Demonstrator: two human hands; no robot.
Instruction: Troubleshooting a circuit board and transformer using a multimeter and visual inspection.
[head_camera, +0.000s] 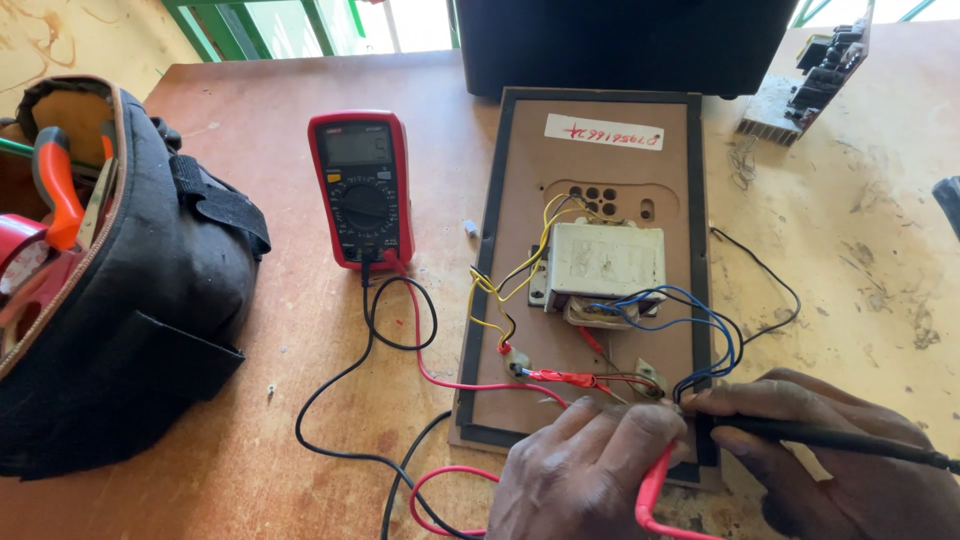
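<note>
Now two hands, left (590, 470) gripping one red probe (652, 490), right (840, 460) one black probe (830, 437).

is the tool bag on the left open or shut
Open: the black tool bag's top gapes, showing orange-handled pliers inside.

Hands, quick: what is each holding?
Left hand: closed on thin red plastic probe.
Right hand: closed on slim black plastic probe.
</note>
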